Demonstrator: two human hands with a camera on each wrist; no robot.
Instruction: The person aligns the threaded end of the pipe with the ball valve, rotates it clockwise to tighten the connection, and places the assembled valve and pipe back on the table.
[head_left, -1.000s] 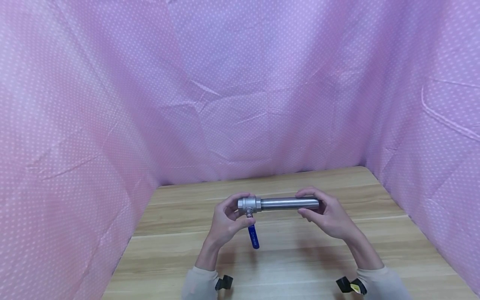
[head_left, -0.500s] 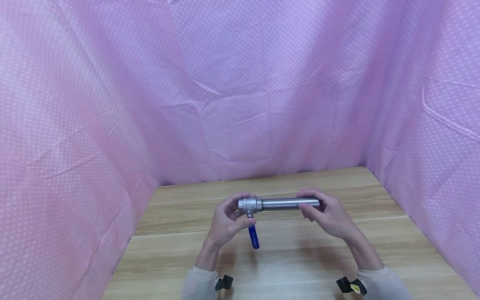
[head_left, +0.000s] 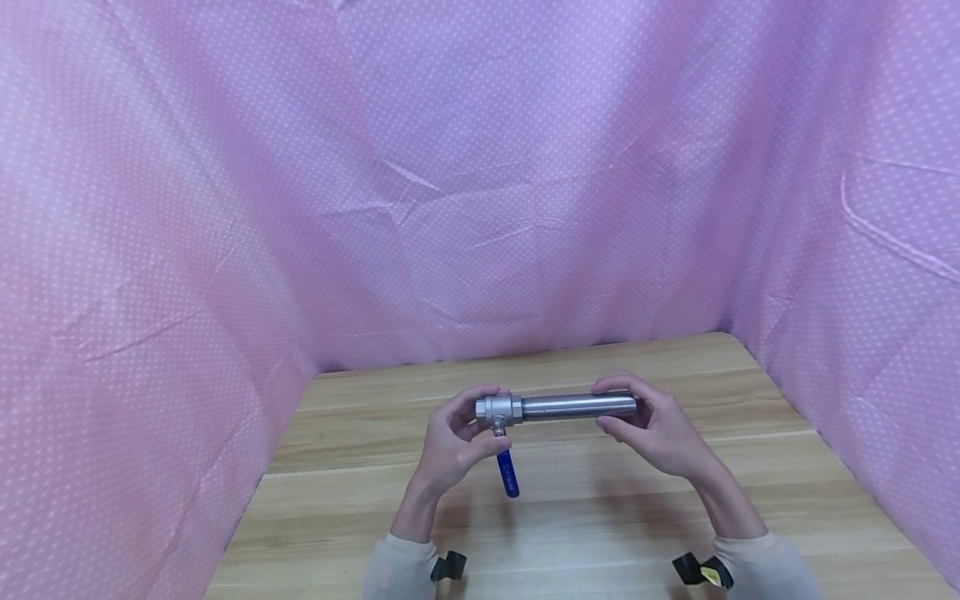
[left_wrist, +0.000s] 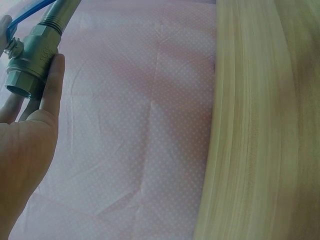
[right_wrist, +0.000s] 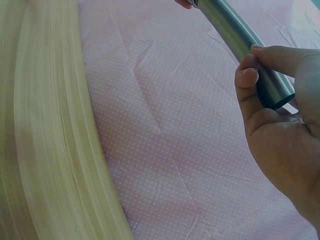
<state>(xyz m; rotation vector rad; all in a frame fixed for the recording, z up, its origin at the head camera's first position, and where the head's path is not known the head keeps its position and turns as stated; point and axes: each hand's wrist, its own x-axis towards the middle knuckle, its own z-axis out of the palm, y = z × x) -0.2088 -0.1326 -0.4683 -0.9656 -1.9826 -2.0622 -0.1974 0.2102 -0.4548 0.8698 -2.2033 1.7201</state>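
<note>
A silver ball valve (head_left: 498,408) with a blue lever handle (head_left: 507,473) is held above the table by my left hand (head_left: 447,446). Its fingers curl behind the valve body, and the thumb lies against the lever near the stem. Joined to the valve's right side is a straight steel pipe (head_left: 573,407); a few threads show at the joint in the left wrist view. My right hand (head_left: 660,429) grips the pipe's free end, fingers over the far side and thumb along the near side. In the right wrist view the open pipe end (right_wrist: 285,100) sits between thumb and fingers.
Below the hands is a wood-grain table (head_left: 570,533). Pink dotted cloth (head_left: 525,208) hangs behind it and along both sides. A black strap (head_left: 448,566) is on the left wrist and another black strap (head_left: 702,571) on the right.
The right thumb moved up onto the pipe half a second ago and is now back at its lower edge. Left hand and valve have stayed in place.
</note>
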